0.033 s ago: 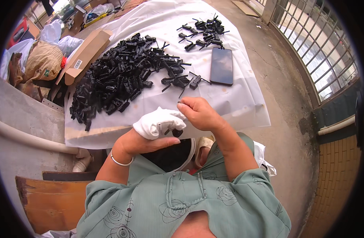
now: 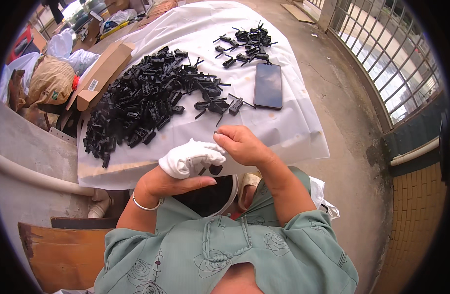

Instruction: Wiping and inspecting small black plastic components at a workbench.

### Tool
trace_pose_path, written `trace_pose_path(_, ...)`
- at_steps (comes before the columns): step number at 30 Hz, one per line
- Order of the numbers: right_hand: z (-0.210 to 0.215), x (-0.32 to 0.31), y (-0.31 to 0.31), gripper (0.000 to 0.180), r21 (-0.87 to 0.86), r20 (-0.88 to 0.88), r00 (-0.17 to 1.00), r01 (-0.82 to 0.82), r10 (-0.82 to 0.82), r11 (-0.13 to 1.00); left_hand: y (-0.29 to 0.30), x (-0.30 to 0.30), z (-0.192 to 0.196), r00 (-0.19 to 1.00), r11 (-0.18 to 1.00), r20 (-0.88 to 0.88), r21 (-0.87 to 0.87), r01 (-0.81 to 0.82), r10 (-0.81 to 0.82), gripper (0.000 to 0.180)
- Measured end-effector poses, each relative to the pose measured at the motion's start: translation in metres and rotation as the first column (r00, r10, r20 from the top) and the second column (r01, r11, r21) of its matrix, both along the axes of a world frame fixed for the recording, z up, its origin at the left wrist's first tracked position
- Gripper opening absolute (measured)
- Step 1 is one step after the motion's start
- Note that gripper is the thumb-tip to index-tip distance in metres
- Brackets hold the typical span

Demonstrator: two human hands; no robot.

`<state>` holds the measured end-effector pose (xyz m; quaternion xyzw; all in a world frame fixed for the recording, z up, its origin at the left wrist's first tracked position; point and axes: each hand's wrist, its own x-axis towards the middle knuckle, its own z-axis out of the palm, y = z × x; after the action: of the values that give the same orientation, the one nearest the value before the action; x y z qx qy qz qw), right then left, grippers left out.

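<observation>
My left hand (image 2: 186, 164) has a white glove over its fingers and a silver bangle on the wrist. It is curled around a small black plastic part (image 2: 215, 169) that peeks out under the gloved fingertips. My bare right hand (image 2: 244, 146) meets it from the right, fingers pinched together against the gloved fingertips and the part. Both hands hover at the near edge of a white sheet (image 2: 288, 132). A big pile of black plastic parts (image 2: 141, 103) lies on the sheet to the left. A smaller group of black parts (image 2: 244, 41) lies farther back.
A dark phone (image 2: 268, 85) lies flat on the sheet right of the pile. A cardboard box (image 2: 103, 71) and bags (image 2: 48, 81) sit at the far left. A metal railing (image 2: 391, 63) runs along the right, with concrete floor (image 2: 352, 161) below it. A dark bowl (image 2: 210, 196) rests on my lap.
</observation>
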<state>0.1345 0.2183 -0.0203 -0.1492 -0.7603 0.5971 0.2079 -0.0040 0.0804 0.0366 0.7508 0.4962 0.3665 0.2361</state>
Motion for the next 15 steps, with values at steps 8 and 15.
trace_pose_path(8, -0.001, -0.01, -0.023, 0.013, 0.084, -0.259, 0.955, 0.168, -0.141, 0.982, 0.001, 0.003, -0.017, 0.718, 0.947, 0.625, -0.124, -0.296, 0.306, 0.021)
trace_pose_path(15, 0.01, -0.007, -0.038, 0.022, 0.577, -0.555, 0.831, 0.353, 0.037, 0.736, 0.015, 0.011, -0.042, 0.618, 0.902, 0.69, -0.123, -0.413, 0.377, 0.016)
